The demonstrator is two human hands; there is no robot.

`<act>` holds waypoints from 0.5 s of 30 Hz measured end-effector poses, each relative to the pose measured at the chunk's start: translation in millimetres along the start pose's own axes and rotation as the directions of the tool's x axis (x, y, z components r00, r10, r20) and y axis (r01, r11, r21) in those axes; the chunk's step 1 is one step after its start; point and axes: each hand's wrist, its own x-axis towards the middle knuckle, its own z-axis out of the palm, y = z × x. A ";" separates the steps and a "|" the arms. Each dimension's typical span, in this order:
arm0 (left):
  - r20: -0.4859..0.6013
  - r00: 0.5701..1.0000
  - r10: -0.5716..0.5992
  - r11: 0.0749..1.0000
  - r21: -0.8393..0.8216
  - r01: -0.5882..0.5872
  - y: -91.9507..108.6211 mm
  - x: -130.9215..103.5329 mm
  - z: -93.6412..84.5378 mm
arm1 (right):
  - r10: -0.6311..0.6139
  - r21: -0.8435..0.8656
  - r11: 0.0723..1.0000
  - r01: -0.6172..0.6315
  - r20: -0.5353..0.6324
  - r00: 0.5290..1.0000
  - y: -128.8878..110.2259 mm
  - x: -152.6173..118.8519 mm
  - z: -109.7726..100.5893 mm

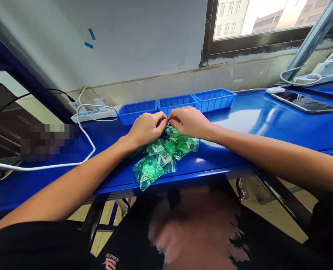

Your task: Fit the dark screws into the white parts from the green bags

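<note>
Small green clear plastic bags (183,144) lie in a loose heap on the blue table. Several white and pale parts show through their film. One bag (148,172) sits at the front, close to the table's near edge. Above the back of the heap, my left hand (146,128) is closed in a pinch. My right hand (191,122) pinches too, its fingertips almost touching those of the left. Something small and dark shows between and just under the fingertips, too hidden to name.
Three blue plastic bins (177,102) stand in a row behind my hands. A phone (304,101) lies at the right. Power strips (95,113) with white cables sit at the back left and far right. One white cable (89,137) runs across the table's left side.
</note>
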 end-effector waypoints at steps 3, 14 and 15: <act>0.020 0.998 0.064 0.992 0.111 -0.065 -7.6 1.1 -1.0 | -0.155 -0.008 0.988 0.156 0.047 0.987 7.6 8.2 1.7; -0.030 0.999 0.044 0.988 0.153 -0.039 -2.5 15.8 3.6 | -0.120 -0.019 0.993 0.120 -0.041 0.992 17.2 11.9 10.6; -0.020 0.999 0.040 0.989 0.144 -0.037 -2.0 13.7 4.9 | -0.122 -0.033 0.992 0.121 -0.026 0.992 16.8 10.1 11.0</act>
